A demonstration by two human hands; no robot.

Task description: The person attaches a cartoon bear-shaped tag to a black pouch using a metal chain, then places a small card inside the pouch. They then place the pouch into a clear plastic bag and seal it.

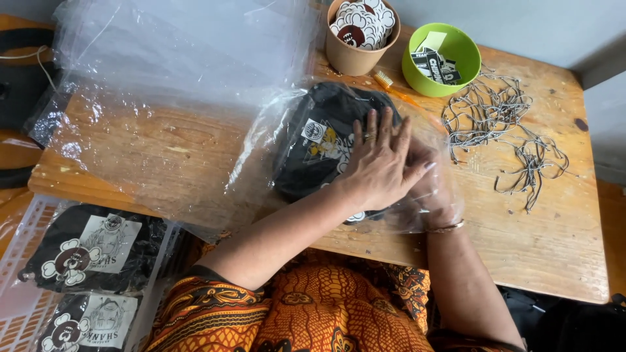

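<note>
nearest to the wearer, at the bottom left, two bagged black garments (85, 251) with pale printed panels lie in a white crate (23, 244), just beside the orange patterned sleeve (215, 306). above that, on the wooden table (541, 241), the left hand (378, 166) lies flat with fingers spread on a folded black garment (319, 146) that sits inside a clear plastic bag (261, 140); it presses down and grips nothing. the right hand (433, 192) is inside the bag's open end on the right, seen only through the film, with a bracelet at the wrist; i cannot tell whether its fingers are closed on the cloth or loose. to my eye the garment is being settled into the bag, and doing that well would mean keeping the flat palm steady so the fold does not slip, smoothing air toward the open end, and keeping the printed front squared to the film. left of it lies a loose stack of empty clear bags (176, 52), overlapping the one in use. right of the hands, well apart, a tangle of speckled cords (502, 124) spreads over the wood. at the far edge stand a tan cup of round stickers (362, 32) and a green bowl of cards (441, 58), with a small orange comb (385, 80) between them.
</note>
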